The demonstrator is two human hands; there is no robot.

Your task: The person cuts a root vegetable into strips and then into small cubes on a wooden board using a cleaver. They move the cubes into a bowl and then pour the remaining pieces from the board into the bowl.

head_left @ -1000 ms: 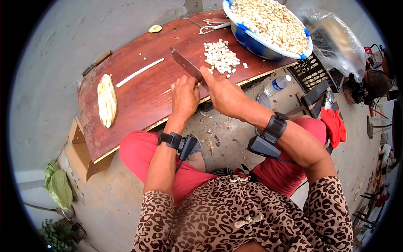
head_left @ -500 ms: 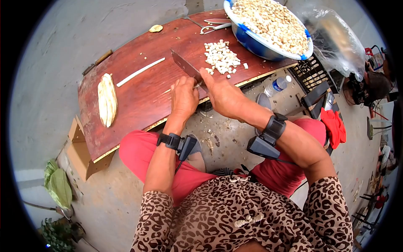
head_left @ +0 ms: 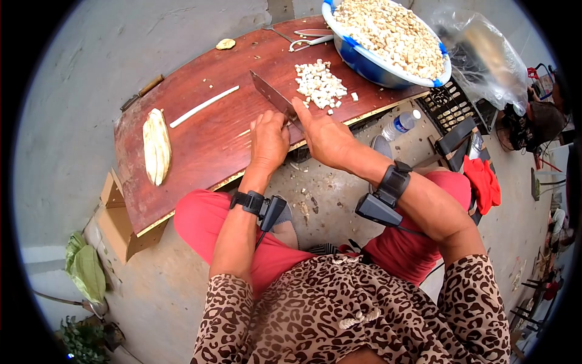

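Observation:
My right hand (head_left: 328,138) is closed around a cleaver (head_left: 270,93), its broad dark blade standing on edge over the front of the red-brown table (head_left: 200,142). Close against the blade's left side, my left hand (head_left: 270,142) presses down with curled fingers; what lies under them is hidden. Just beyond the blade is a pile of small white diced pieces (head_left: 319,84). A long thin white strip (head_left: 204,106) lies to the left of my hands. Farther left rests a pale peeled vegetable, cut lengthwise (head_left: 156,147).
A blue-and-white basin (head_left: 371,64) heaped with diced pieces stands at the back right. Near it lie a white-handled peeler (head_left: 312,41) and a knife. A wooden-handled tool (head_left: 150,85) sits at the left edge. A water bottle (head_left: 402,123) stands on the floor.
The view has shifted very slightly. My hands and the cleaver stay nearly in place, with only a small move of the blade. The pile looks the same.

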